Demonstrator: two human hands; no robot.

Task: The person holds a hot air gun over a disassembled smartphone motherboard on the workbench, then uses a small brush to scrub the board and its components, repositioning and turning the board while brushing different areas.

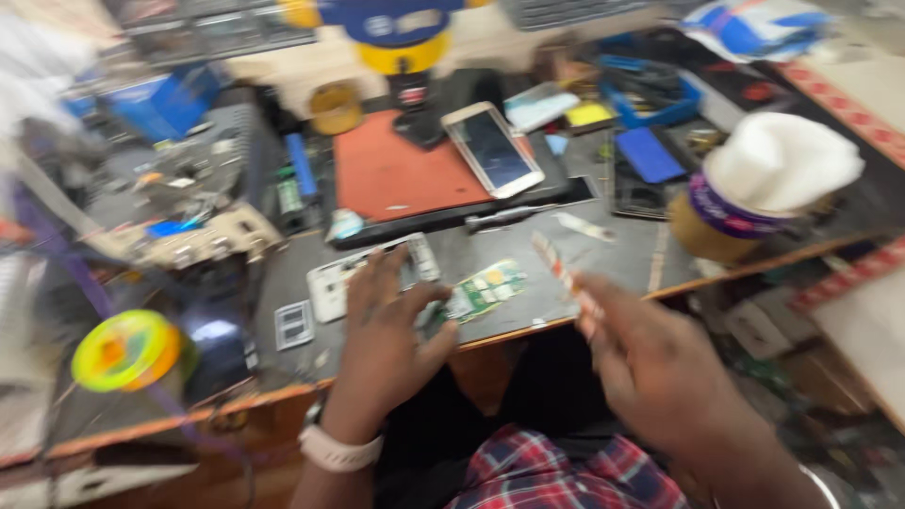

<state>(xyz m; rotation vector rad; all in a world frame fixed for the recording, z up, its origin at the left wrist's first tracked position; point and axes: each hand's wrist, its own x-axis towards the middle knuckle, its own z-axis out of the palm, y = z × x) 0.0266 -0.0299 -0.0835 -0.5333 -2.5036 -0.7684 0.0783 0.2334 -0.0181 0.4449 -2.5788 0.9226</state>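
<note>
The left hand (386,330) lies on the near edge of the table (603,259), its fingers (415,306) spread and pressing on a green circuit board (481,290) beside a white phone frame (363,273). The right hand (650,363), raised near and to the right, has its fingers pinched shut on a thin striped tool (564,273) whose tip points toward the board. To do this well, I judge, the left hand should pin the board flat near its edge and the tip should come in slowly and at a low angle, clear of the white smartphone (492,149) on the far orange mat (396,170).
</note>
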